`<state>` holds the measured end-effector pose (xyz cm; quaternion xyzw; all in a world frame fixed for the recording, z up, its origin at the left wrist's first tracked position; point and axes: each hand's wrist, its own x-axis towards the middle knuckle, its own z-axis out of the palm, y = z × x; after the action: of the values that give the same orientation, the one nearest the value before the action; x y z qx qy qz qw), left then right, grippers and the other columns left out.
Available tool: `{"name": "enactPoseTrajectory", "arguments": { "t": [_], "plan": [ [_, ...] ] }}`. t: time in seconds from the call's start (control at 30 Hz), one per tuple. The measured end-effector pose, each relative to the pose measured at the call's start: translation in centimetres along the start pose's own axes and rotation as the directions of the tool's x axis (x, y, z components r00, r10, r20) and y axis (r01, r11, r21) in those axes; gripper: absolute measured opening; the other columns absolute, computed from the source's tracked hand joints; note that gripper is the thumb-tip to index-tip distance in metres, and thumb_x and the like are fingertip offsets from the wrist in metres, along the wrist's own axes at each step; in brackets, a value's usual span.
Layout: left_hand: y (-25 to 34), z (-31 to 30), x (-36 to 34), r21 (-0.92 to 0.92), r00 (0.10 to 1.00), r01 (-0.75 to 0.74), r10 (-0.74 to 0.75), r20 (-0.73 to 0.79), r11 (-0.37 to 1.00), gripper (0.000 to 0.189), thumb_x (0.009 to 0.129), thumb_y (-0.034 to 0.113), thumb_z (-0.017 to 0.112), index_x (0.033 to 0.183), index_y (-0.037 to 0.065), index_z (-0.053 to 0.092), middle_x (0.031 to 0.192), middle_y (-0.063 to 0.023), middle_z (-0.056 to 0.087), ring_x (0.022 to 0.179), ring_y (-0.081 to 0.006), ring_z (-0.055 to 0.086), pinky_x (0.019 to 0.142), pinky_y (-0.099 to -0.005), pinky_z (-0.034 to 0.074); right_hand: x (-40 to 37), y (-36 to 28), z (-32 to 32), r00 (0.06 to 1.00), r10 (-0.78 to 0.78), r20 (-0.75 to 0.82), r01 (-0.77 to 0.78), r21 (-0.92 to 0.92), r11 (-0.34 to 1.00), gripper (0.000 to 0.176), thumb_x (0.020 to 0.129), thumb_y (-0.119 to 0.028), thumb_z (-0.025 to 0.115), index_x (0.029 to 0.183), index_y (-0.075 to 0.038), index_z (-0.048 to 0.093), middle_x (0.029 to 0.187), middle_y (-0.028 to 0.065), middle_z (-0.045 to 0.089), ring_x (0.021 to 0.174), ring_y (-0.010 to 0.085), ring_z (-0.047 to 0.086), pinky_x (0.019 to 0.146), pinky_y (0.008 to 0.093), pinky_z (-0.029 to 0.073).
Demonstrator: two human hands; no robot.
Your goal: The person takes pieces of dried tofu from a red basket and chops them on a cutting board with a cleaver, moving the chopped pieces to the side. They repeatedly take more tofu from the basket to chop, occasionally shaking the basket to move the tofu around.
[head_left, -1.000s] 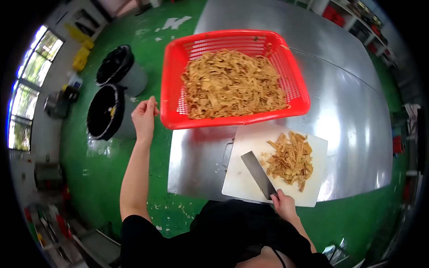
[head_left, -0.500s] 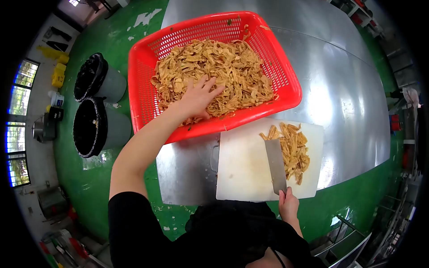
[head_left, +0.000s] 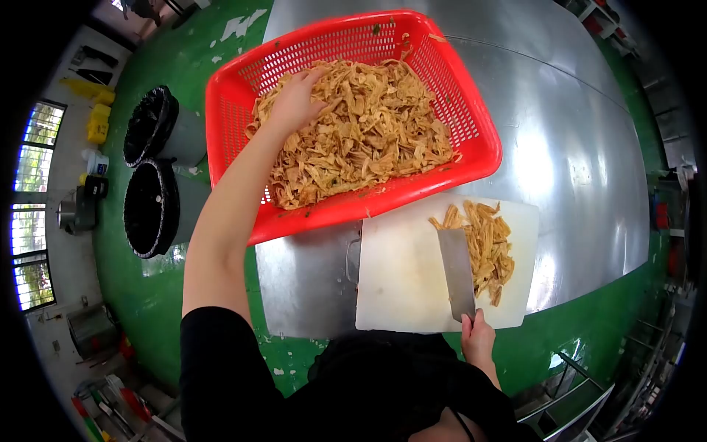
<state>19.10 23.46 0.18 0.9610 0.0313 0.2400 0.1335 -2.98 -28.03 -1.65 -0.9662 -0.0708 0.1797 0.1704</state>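
My left hand reaches into the red plastic basket, on the left part of a heap of brownish-yellow strips, which look like tofu skin. Its thumb and fingers are apart, and the fingertips touch the strips. My right hand is wrapped round the handle of a cleaver. The broad blade lies on a white cutting board, against the left side of a smaller pile of the same strips.
The basket and board rest on a shiny metal table. Under the board's left side is a metal surface with a handle. Two grey bins with black liners stand on the green floor at left. Someone's legs show at the top left.
My left hand has moved up and to the left over the heap, from the basket's near side. The cleaver and my right hand have hardly moved.
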Motion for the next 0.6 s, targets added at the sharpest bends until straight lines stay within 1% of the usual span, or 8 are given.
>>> {"name": "enactPoseTrajectory", "arguments": {
  "t": [0.1, 0.23, 0.33, 0.4, 0.43, 0.47, 0.53, 0.6],
  "plan": [
    [2.2, -1.2, -0.4, 0.166, 0.968, 0.088, -0.124, 0.216, 0.982, 0.02, 0.076, 0.016, 0.066, 0.093, 0.007, 0.067, 0.09, -0.0096, 0.063, 0.093, -0.0283, 0.058, 0.083, -0.0391, 0.046, 0.0, -0.1, -0.1, 1.0, -0.02, -0.019, 0.021, 0.02, 1.0, 0.023, 0.091, -0.024, 0.052, 0.086, -0.003, 0.048, 0.062, 0.0215, 0.058, 0.058, 0.0423, 0.058, 0.053, 0.0498, 0.044],
    [4.2, 1.7, -1.7, 0.21, 0.955, -0.229, 0.177, 0.238, 0.951, 0.014, 0.071, 0.016, 0.065, 0.085, 0.013, 0.069, 0.087, -0.0079, 0.061, 0.09, -0.024, 0.057, 0.076, -0.039, 0.046, 0.1, -0.4, -0.4, 1.0, 0.02, 0.016, -0.021, 0.025, 0.999, 0.023, 0.09, -0.023, 0.055, 0.089, -0.001, 0.05, 0.064, 0.0226, 0.059, 0.062, 0.044, 0.057, 0.054, 0.0506, 0.043],
    [4.7, 3.4, -1.5, 0.324, 0.916, -0.351, 0.249, 0.315, 0.878, 0.018, 0.075, 0.017, 0.058, 0.089, 0.014, 0.069, 0.095, -0.0073, 0.06, 0.098, -0.0229, 0.054, 0.081, -0.0387, 0.042, -0.4, -0.2, -0.2, 1.0, 0.01, 0.026, -0.01, 0.001, 1.0, 0.023, 0.091, -0.025, 0.054, 0.087, -0.002, 0.051, 0.062, 0.0225, 0.058, 0.06, 0.0441, 0.057, 0.053, 0.0508, 0.044],
    [4.0, 5.1, -1.8, 0.487, 0.912, -0.345, 0.163, 0.377, 0.802, 0.022, 0.08, 0.018, 0.052, 0.095, 0.013, 0.068, 0.101, -0.006, 0.058, 0.103, -0.0232, 0.051, 0.084, -0.0389, 0.039, -0.7, -0.4, -0.4, 1.0, -0.003, -0.014, 0.002, -0.036, 0.999, 0.024, 0.091, -0.026, 0.053, 0.087, -0.003, 0.051, 0.061, 0.0224, 0.058, 0.059, 0.0441, 0.057, 0.053, 0.051, 0.044],
    [3.4, 5.8, -2.3, 0.444, 0.93, -0.316, 0.181, 0.32, 0.839, 0.026, 0.08, 0.019, 0.052, 0.099, 0.01, 0.067, 0.104, -0.0065, 0.058, 0.106, -0.0236, 0.05, 0.088, -0.0409, 0.039, -0.8, -0.5, -1.0, 0.998, 0.008, 0.068, -0.003, -0.073, 0.997, 0.024, 0.092, -0.027, 0.049, 0.087, -0.004, 0.05, 0.06, 0.0221, 0.058, 0.055, 0.0434, 0.057, 0.052, 0.0529, 0.045],
    [2.5, 7.3, -2.0, 0.471, 0.946, -0.32, 0.252, 0.202, 0.822, 0.027, 0.08, 0.02, 0.052, 0.101, 0.012, 0.067, 0.113, -0.0082, 0.056, 0.114, -0.0246, 0.046, 0.097, -0.0435, 0.035, -0.7, 0.1, -0.3, 0.984, -0.149, -0.102, 0.143, -0.068, 0.987, 0.025, 0.091, -0.028, 0.049, 0.086, -0.004, 0.049, 0.06, 0.0223, 0.058, 0.055, 0.0431, 0.058, 0.052, 0.0534, 0.046],
    [3.6, 4.6, -1.1, 0.457, 0.897, -0.379, 0.198, 0.397, 0.804, 0.029, 0.081, 0.02, 0.054, 0.106, 0.014, 0.066, 0.126, -0.0101, 0.051, 0.123, -0.0257, 0.04, 0.106, -0.0448, 0.026, -0.5, 0.2, 0.0, 0.999, -0.039, -0.009, 0.039, -0.009, 0.999, 0.025, 0.09, -0.03, 0.051, 0.085, -0.005, 0.048, 0.059, 0.0204, 0.058, 0.054, 0.042, 0.058, 0.053, 0.0532, 0.046],
    [4.5, 1.2, -0.8, 0.4, 0.917, -0.394, 0.324, 0.233, 0.827, 0.026, 0.079, 0.019, 0.058, 0.102, 0.012, 0.066, 0.114, -0.0096, 0.058, 0.116, -0.0232, 0.046, 0.105, -0.0455, 0.028, -0.6, 0.3, 0.2, 1.0, -0.03, -0.006, 0.03, -0.012, 0.999, 0.026, 0.089, -0.031, 0.053, 0.087, -0.006, 0.049, 0.057, 0.0186, 0.058, 0.053, 0.0407, 0.058, 0.051, 0.0518, 0.045]
  ]
}}
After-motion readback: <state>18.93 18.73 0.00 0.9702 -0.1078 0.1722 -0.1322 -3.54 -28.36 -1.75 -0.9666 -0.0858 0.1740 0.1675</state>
